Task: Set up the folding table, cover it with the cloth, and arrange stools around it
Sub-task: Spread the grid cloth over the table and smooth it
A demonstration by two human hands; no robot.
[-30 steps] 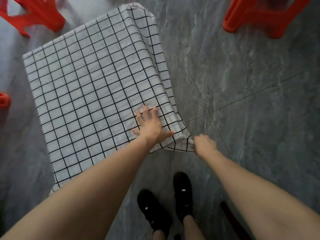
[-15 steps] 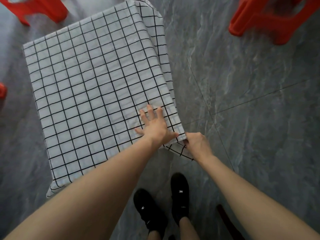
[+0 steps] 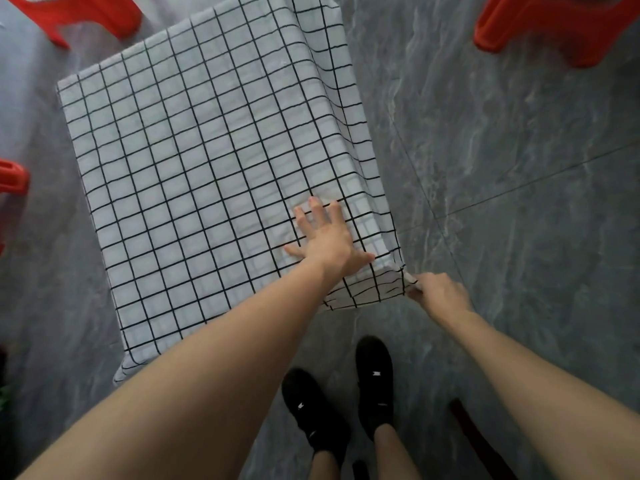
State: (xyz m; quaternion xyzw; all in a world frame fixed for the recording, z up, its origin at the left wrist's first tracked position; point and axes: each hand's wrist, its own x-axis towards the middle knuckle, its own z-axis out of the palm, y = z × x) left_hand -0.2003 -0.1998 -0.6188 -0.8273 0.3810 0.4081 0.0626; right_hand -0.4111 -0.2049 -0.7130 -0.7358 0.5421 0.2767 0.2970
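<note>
**Head view: cloth held at the counter's near right corner**

Head camera looks straight down on the counter, which is fully draped in a white cloth [image 3: 207,174] with a black grid. Only the cloth shows; the counter top beneath it is hidden.

The left hand [image 3: 329,237] lies flat on the cloth at the near right corner of the top, fingers straight and spread, thumb out toward the edge, palm pressing the fabric down. Just to the right of that hand and slightly nearer the person, the right hand [image 3: 438,292] has its fingers curled and pinches the hanging corner of the cloth, which is drawn out sideways from the counter. Between the two hands the fabric folds over the edge and wrinkles.

Far beyond the right hand, at the upper right, stands a red stool [image 3: 561,26] on the grey floor [image 3: 519,168]. Far beyond the left hand, at the upper left, is a second red stool [image 3: 79,12], and well off to its left a third red stool [image 3: 12,178] shows only at the frame edge. Below both hands, black shoes [image 3: 374,375] stand on the floor.
</note>
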